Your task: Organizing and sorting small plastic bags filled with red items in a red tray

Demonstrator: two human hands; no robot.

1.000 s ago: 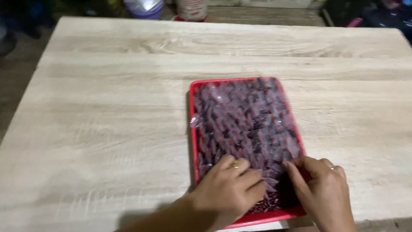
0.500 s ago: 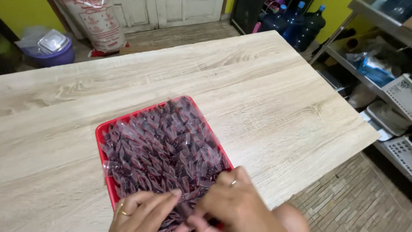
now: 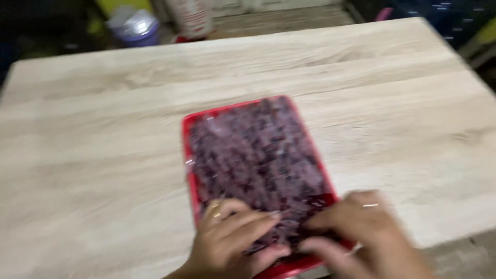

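A red rectangular tray (image 3: 187,155) lies on the light wooden table (image 3: 103,155). It is filled with small dark purple-red pieces under a clear plastic film (image 3: 258,155). My left hand (image 3: 232,240), with a ring on one finger, rests on the film at the tray's near end. My right hand (image 3: 361,232), also ringed, presses on the near right corner. Both hands have fingers spread flat on the film. The picture is blurred by motion, so the exact finger contact is unclear.
Beyond the table's far edge stand a purple tub with a clear lid (image 3: 132,28) and a white sack (image 3: 188,18) on the floor. Dark blue items (image 3: 439,15) sit at the far right. The table's right edge (image 3: 480,82) drops to the floor.
The camera view has swung back to the left. Both hands stay on the tray's near end, the right hand having shifted to the near right corner.
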